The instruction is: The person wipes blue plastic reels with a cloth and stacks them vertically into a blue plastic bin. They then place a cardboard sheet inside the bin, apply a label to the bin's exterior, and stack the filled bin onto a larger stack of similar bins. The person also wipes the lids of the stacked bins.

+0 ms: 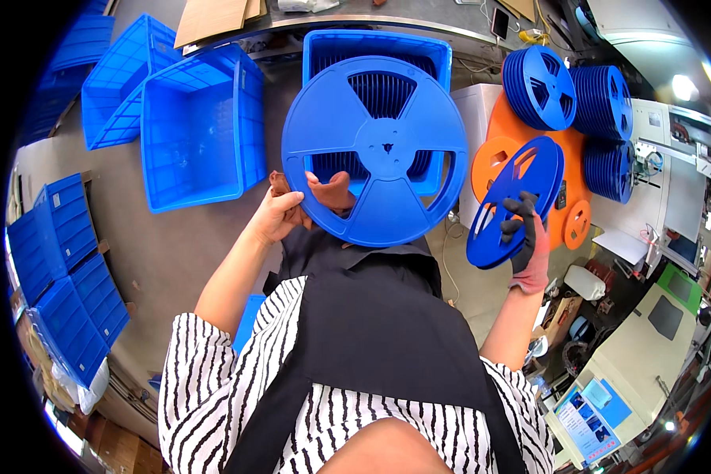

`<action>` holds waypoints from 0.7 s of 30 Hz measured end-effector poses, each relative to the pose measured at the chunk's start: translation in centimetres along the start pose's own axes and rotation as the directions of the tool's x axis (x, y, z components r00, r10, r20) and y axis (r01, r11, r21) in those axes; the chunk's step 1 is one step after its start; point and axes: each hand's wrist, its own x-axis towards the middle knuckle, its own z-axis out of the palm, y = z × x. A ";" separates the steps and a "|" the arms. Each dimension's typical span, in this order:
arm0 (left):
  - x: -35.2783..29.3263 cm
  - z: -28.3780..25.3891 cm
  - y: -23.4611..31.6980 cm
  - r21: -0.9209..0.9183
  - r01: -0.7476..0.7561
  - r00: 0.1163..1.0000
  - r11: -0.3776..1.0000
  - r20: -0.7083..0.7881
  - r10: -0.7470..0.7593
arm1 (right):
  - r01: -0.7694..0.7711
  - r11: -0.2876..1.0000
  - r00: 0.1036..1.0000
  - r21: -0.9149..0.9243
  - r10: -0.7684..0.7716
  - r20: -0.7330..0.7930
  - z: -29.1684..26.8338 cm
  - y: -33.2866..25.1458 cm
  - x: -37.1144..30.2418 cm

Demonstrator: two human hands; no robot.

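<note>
My left hand (280,215) grips the lower left edge of a large blue plastic reel (387,146). The thumb lies on its face, and brown-covered fingers show through one of its openings. This reel faces me above a blue crate (378,39) that holds a row of similar reels. On the right, my right hand (527,241), in a grey and pink glove, is closed on another blue reel (494,237), which is tilted nearly edge-on. Its gloved fingers hook through the openings. Whether this is one reel or two together, I cannot tell.
Stacks of blue reels (541,87) stand on an orange surface (574,170) at the right, beside orange reels (494,162). Blue crates (193,126) sit on the floor at the left. A workbench (419,16) with a phone (499,24) runs along the far side. Machines stand on the right.
</note>
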 end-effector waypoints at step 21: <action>-2.1 -3.9 1.5 0.002 -0.324 0.881 0.946 -0.365 0.302 | 0.015 0.338 0.897 0.941 -0.420 0.137 -8.2 3.9 -1.0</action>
